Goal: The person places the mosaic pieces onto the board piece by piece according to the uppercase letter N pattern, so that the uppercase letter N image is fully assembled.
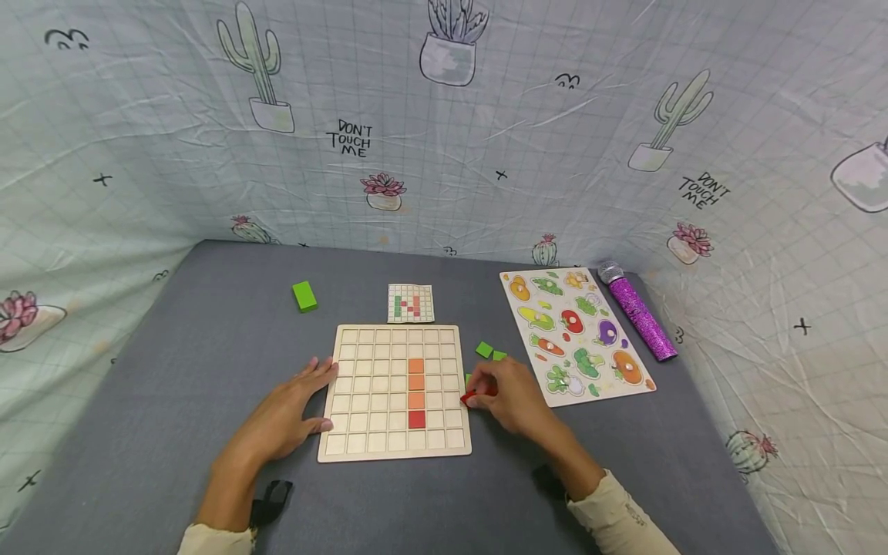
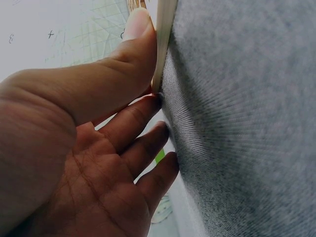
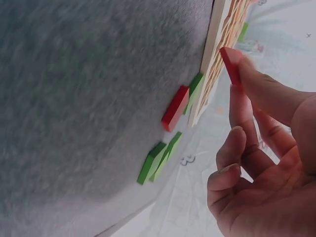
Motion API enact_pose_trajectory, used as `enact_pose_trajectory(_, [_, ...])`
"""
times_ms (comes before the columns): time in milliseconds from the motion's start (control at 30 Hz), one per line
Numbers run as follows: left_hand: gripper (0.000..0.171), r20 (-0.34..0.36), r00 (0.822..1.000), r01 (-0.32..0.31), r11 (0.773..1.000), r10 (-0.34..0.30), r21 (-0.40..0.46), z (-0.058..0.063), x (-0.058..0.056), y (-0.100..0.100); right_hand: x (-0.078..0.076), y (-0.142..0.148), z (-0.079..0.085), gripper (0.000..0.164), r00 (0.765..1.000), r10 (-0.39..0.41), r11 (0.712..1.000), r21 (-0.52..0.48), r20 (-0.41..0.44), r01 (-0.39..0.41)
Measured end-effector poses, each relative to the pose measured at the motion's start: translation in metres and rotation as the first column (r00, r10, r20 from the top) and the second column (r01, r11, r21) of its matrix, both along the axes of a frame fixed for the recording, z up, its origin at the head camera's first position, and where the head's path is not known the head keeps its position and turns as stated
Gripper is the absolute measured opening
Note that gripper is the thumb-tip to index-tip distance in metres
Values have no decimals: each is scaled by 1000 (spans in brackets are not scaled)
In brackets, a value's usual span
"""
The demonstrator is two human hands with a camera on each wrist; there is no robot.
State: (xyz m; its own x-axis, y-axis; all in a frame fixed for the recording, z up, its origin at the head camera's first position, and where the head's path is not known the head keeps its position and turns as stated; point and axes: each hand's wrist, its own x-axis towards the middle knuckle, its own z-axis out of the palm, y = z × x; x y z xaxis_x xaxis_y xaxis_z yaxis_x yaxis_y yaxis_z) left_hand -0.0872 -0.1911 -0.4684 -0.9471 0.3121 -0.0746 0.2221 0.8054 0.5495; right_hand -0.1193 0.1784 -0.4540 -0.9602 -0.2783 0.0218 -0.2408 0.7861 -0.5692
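Note:
A wooden grid board (image 1: 378,443) lies flat on the table. One column of it holds three orange-looking tiles (image 1: 416,383) and a red tile (image 1: 416,419) below them. My left hand (image 1: 277,420) touches the board's left edge with fingertips and thumb, its fingers fairly straight. Over by the right edge, my right hand (image 1: 515,397) pinches a red tile (image 3: 232,64) between thumb and index finger, just above the board. Another red tile (image 3: 176,108) lies on the table beside several green tiles (image 3: 151,163), partly hidden by the right hand in the head view.
Behind the board lies a small pattern card (image 1: 411,303) with coloured squares. A green block (image 1: 304,297) sits at the back left. To the right are a vegetable picture board (image 1: 548,370) and a glittery purple microphone (image 1: 641,317). A printed curtain (image 1: 444,154) surrounds the table (image 1: 173,370).

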Motion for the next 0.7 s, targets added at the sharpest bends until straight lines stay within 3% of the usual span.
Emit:
enact_pose_trajectory(300, [92,3,1000,1,1000,-1,7,1,0,-1,1,-18,3,22,999,35,994,-99,-10,-36])
enact_pose_trajectory(700, [92,-7,1000,0,1000,0,-1,0,0,0,0,-50,4,21,995,94,991,-89,-33,-97])
